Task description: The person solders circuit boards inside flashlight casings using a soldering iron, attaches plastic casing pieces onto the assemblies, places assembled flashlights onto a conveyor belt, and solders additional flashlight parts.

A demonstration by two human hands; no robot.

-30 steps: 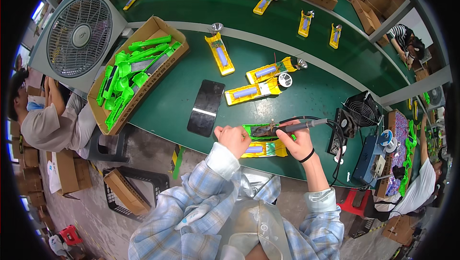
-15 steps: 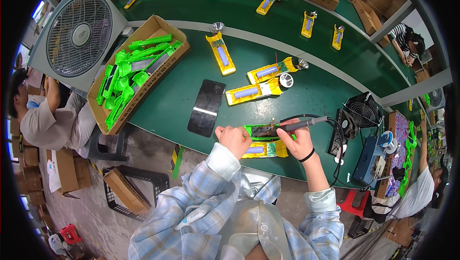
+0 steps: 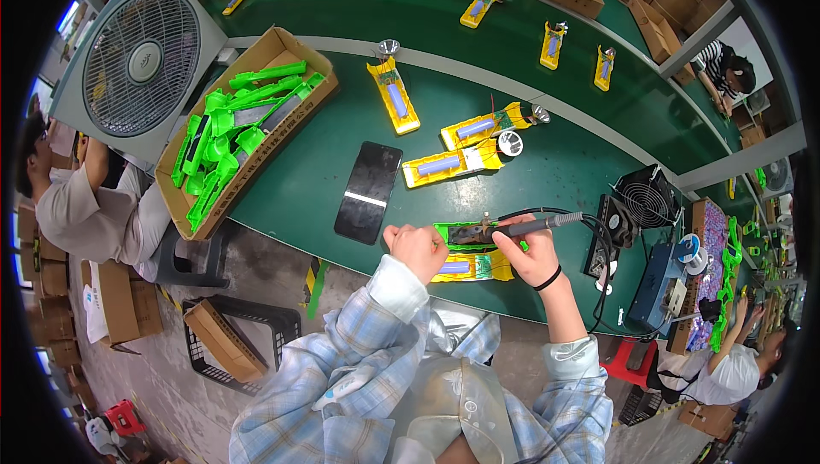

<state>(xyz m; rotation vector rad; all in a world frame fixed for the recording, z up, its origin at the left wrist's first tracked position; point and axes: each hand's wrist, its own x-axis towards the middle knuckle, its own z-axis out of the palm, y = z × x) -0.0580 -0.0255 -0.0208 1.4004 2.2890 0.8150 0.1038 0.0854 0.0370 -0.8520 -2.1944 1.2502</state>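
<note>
My right hand (image 3: 536,259) is closed around a soldering iron (image 3: 547,222), whose tip end points left over a green plastic shell (image 3: 441,229) with a dark part in it. Pinched at the shell's left end is my left hand (image 3: 416,252), its fingertips partly hidden. Just below the shell lies a yellow flashlight half (image 3: 497,266) with a lilac battery cell and a small green board. Two more yellow halves (image 3: 418,175) with wires and round reflectors lie beyond my hands, and another (image 3: 401,108) sits farther back. A black phone (image 3: 368,193) rests left of them.
A cardboard box (image 3: 301,45) of green shells stands at the left, beside a grey fan (image 3: 141,58). At the right are a small black fan (image 3: 647,199), a blue soldering station (image 3: 653,280) and a solder spool (image 3: 690,252). Yellow halves ride the green belt (image 3: 410,11) behind. Co-workers sit at both sides.
The yellow halves on the belt have shifted slightly right. At the far right a co-worker has lowered a raised arm. My hands stay almost in place; the iron has barely moved.
</note>
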